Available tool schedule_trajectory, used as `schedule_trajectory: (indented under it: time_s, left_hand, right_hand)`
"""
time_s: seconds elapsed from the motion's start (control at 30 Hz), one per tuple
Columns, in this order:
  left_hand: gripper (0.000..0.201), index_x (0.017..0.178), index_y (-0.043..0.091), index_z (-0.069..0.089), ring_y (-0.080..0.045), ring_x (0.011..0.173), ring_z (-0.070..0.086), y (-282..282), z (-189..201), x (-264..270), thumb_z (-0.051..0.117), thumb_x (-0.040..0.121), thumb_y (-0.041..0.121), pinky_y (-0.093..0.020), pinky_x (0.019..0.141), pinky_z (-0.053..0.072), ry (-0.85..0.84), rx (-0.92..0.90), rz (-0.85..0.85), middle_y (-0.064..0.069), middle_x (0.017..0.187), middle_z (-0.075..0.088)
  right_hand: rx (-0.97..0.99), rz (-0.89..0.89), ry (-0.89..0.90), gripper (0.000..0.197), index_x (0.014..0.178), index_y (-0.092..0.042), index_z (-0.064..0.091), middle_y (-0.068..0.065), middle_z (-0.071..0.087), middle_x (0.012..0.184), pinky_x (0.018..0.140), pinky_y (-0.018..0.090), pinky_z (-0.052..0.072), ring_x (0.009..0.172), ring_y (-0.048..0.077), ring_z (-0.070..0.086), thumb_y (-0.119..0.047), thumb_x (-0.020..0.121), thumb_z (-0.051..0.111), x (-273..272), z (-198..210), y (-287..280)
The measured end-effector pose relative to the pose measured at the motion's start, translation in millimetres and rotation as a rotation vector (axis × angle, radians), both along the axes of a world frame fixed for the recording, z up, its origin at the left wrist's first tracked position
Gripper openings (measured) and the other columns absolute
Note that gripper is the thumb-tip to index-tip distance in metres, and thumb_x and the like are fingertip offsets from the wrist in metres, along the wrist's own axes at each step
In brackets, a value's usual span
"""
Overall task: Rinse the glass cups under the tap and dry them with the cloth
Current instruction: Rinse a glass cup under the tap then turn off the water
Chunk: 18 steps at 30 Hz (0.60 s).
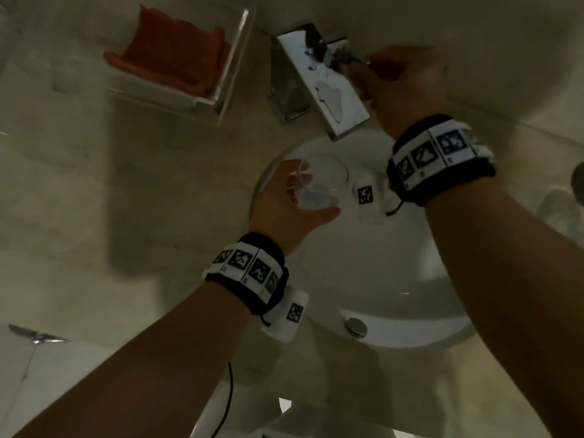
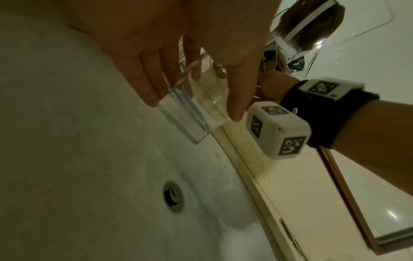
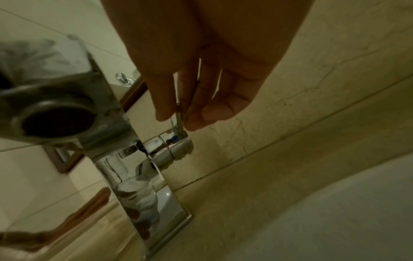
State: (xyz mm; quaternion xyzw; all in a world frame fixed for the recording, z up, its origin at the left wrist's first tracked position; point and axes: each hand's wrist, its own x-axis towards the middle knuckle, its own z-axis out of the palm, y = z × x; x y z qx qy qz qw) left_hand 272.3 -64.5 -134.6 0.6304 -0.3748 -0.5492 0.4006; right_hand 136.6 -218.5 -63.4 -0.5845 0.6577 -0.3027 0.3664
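Here, taking the square chrome tap as my landmark and working from the left: well to its left a clear plastic tray sits on the beige stone counter, with a folded orange-red cloth lying in it. Nothing lies between that tray and the tap's base.

Below the tap's spout, over the white round basin, my left hand holds the clear glass cup. In the left wrist view my fingers lie along one side of the cup and my thumb along the other, clamped on its walls, with the cup tilted and its thick base pointing down towards the basin. The round chrome drain plug sits at the basin's bottom, well below the cup. I see no water coming from the spout.

To the tap's right, my right hand is on the thin chrome lever that sticks out of the tap's side. In the right wrist view my thumb and fingers pinch that lever from both sides. My right forearm crosses above the basin's right edge and hides part of it. The wrist straps on both arms carry black-and-white square markers.
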Motion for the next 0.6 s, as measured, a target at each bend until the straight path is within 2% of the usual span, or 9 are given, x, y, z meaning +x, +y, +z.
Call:
schedule_trajectory:
  time_s: [0.13,0.2,0.27,0.33,0.4,0.47,0.53,0.6]
  left_hand:
    - [0.082,0.135,0.014,0.050,-0.021,0.120,0.060,-12,-4,-2,0.092,0.065,0.017,-0.047,0.105,0.050,-0.003,-0.018,-0.003,-0.005,0.129,0.061]
    - [0.087,0.137,0.012,0.048,-0.021,0.121,0.060,-17,-4,-6,0.092,0.062,0.020,-0.048,0.105,0.050,-0.003,-0.038,-0.017,-0.007,0.131,0.061]
    - [0.092,0.137,0.011,0.048,-0.021,0.123,0.059,-20,-4,-9,0.091,0.058,0.028,-0.048,0.105,0.051,0.019,-0.050,-0.019,-0.008,0.131,0.060]
    - [0.090,0.134,0.015,0.047,-0.019,0.125,0.058,-23,-4,-11,0.088,0.056,0.035,-0.047,0.104,0.051,0.021,-0.056,-0.021,-0.003,0.133,0.058]
    - [0.091,0.135,0.018,0.046,-0.017,0.128,0.056,-24,-5,-12,0.088,0.056,0.037,-0.048,0.105,0.051,0.009,-0.059,-0.024,0.000,0.135,0.055]
    - [0.098,0.139,0.014,0.046,-0.020,0.126,0.057,-25,-6,-12,0.088,0.054,0.039,-0.050,0.104,0.052,0.008,-0.048,-0.014,-0.002,0.135,0.056]
    - [0.100,0.140,0.015,0.046,-0.021,0.124,0.059,-27,-7,-12,0.089,0.053,0.038,-0.051,0.101,0.053,-0.003,-0.035,-0.009,-0.003,0.134,0.058]
    - [0.098,0.140,0.018,0.047,-0.020,0.124,0.060,-30,-6,-11,0.090,0.054,0.036,-0.050,0.100,0.054,-0.006,-0.023,-0.037,-0.001,0.135,0.060]
  right_hand:
    - [-0.073,0.031,-0.001,0.027,0.092,-0.005,0.073,-0.007,0.063,0.070,0.054,0.017,0.049,0.049,-0.007,0.054,-0.031,0.092,0.072,-10,-7,-8]
    - [-0.032,0.015,-0.015,0.022,0.091,-0.010,0.071,-0.009,0.064,0.071,0.057,0.016,0.049,0.050,-0.006,0.054,-0.032,0.093,0.070,-14,-8,-13]
    - [0.005,-0.025,-0.023,0.030,0.087,-0.015,0.072,-0.009,0.067,0.072,0.059,0.017,0.052,0.053,-0.003,0.057,-0.045,0.089,0.072,-16,-9,-18]
    - [0.027,-0.069,-0.039,0.040,0.085,-0.014,0.073,-0.007,0.069,0.072,0.056,0.019,0.052,0.055,0.001,0.060,-0.054,0.083,0.073,-17,-10,-21]
    - [0.091,-0.076,-0.041,0.029,0.087,-0.016,0.072,-0.006,0.069,0.074,0.054,0.019,0.051,0.056,0.003,0.062,-0.044,0.087,0.073,-21,-15,-18]
    - [0.200,-0.029,-0.096,0.009,0.101,-0.015,0.070,-0.006,0.067,0.080,0.059,0.022,0.052,0.064,0.005,0.063,-0.018,0.093,0.069,-29,-25,-5]
    - [0.254,0.113,-0.141,0.031,0.111,-0.015,0.064,-0.006,0.068,0.093,0.069,0.022,0.054,0.080,0.009,0.066,0.004,0.087,0.064,-38,-34,21]
    - [0.231,0.260,-0.159,0.048,0.119,-0.010,0.063,-0.001,0.068,0.107,0.078,0.018,0.056,0.097,0.012,0.068,0.006,0.073,0.061,-43,-39,52]
